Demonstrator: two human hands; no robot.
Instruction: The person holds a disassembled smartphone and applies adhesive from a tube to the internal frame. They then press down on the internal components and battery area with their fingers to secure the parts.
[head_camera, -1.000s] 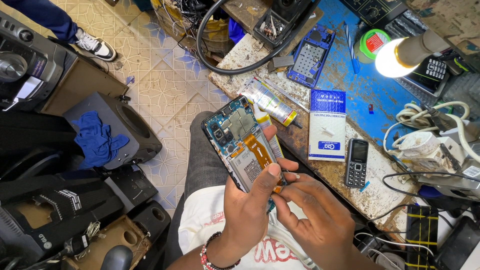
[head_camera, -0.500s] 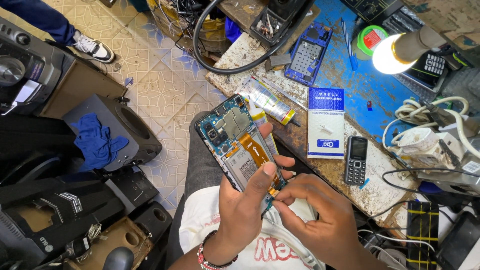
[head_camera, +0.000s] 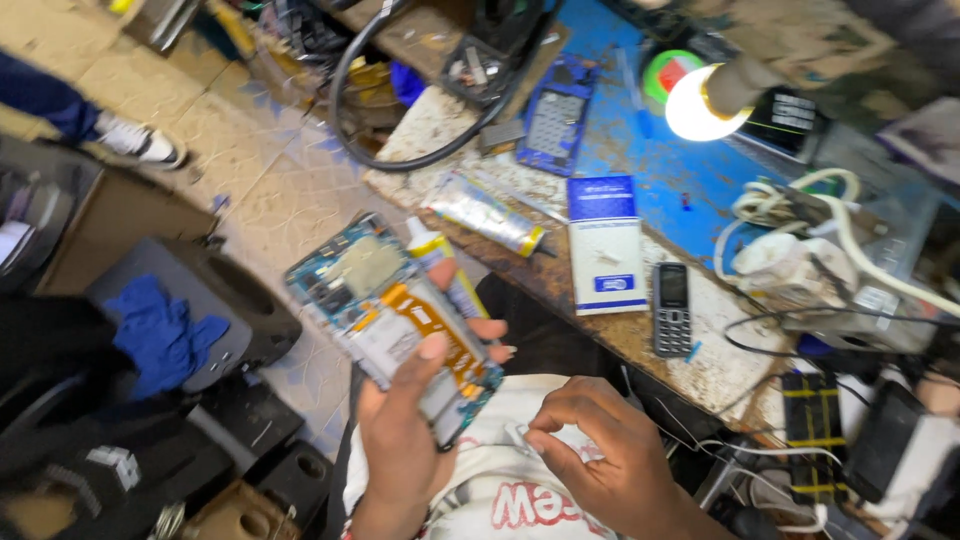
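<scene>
Holding an opened smartphone (head_camera: 392, 322) with its back cover off, the left hand (head_camera: 405, 440) grips the phone's lower end from beneath: the thumb lies across the exposed inner face, over the orange flex strip, and the fingertips (head_camera: 497, 329) curl round the far edge. The upper part of the phone, with its blue circuit board, juts up and left, well clear of that grasp. The phone hangs tilted in the air over the person's lap, near the front edge of the workbench (head_camera: 640, 170) and not touching it.

The right hand (head_camera: 600, 455) sits below and to the right of the phone, just apart from it, over the white printed shirt. Its thumb and forefinger are pinched together on something small and pale; what it is cannot be told from the blurred view.

On the workbench beyond the phone lie a silvery glue tube (head_camera: 482, 212), a white and blue box (head_camera: 606, 242) and a small black keypad phone (head_camera: 671, 308) beside the box. Farther back a blue keypad frame (head_camera: 555, 118) lies by a black cable, and a lit lamp bulb (head_camera: 694, 102) glares above the box. A second glue tube (head_camera: 440, 262) with a yellow label shows just behind the held phone.
</scene>
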